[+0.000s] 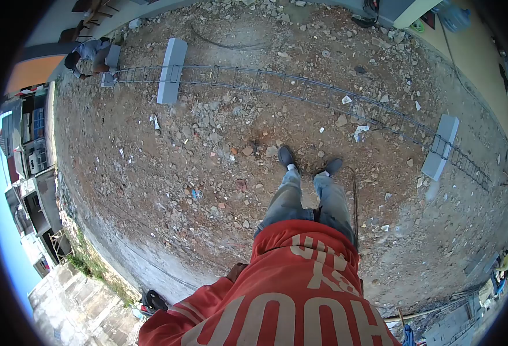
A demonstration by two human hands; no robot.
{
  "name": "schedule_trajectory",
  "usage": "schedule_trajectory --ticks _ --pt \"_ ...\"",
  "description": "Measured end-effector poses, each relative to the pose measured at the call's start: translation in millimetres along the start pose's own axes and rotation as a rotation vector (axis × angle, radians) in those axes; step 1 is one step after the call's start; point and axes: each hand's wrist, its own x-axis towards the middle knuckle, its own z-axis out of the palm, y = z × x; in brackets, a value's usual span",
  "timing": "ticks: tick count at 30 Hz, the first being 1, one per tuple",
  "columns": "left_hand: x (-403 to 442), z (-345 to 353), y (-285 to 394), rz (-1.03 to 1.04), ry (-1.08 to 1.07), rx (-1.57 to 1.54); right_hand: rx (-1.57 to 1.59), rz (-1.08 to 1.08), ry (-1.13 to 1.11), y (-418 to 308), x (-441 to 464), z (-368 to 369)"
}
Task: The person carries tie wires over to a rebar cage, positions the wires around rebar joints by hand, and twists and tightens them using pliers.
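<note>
The grip of the left hand (238, 271), half behind the sweatshirt (297, 277), cannot be told; the right hand is unseen. Toward twelve o'clock, the rebar cage (306, 81) spans grey blocks (170, 74), apparently raising it off the rubble (205, 135).

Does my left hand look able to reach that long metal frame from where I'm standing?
Probably not: your left hand is beside the red hoodie, while the metal frame lies beyond your shoes. Nothing seems to block the gap, so stepping forward and bending might work.
</note>
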Motion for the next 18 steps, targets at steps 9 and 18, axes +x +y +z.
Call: schedule_trajectory --ticks 9,18 --pt "80.9 -73.9 32.2 -0.18 0.25 0.095 0.52 0.247 0.051 -56.9 74.5 -8.4" --pt "85.0 -129.1 21.2 -0.02 -0.293 0.215 0.024 0.018 -0.084 -96.9 90.0 69.1"
